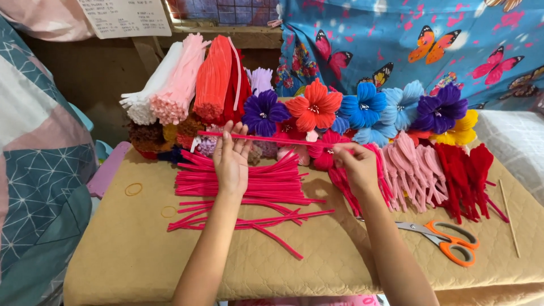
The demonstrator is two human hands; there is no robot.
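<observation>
Holding one pink pipe cleaner (pixel 272 139) stretched level: left hand (pixel 231 158) and right hand (pixel 356 164), fingers pinching its ends, above pink pipe-cleaner pile (pixel 249 184) on counter (pixel 130 249); orange scissors (pixel 447 238) nearby

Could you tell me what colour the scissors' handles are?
The scissors have orange handles, seen in the head view.

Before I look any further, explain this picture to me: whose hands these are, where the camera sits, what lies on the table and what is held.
There is no machine here. The single picture comes from a camera worn on a person's head, looking down at their own two bare hands. The left hand and the right hand stretch one pink fuzzy wire between them, each pinching an end. Under the hands, on a tan quilted cloth, lies a pile of pink wires. Behind stand wire bundles in several colours and a row of finished flowers. To the right are folded petals, orange-handled scissors and a thin stick; to the left, two rubber bands.
</observation>
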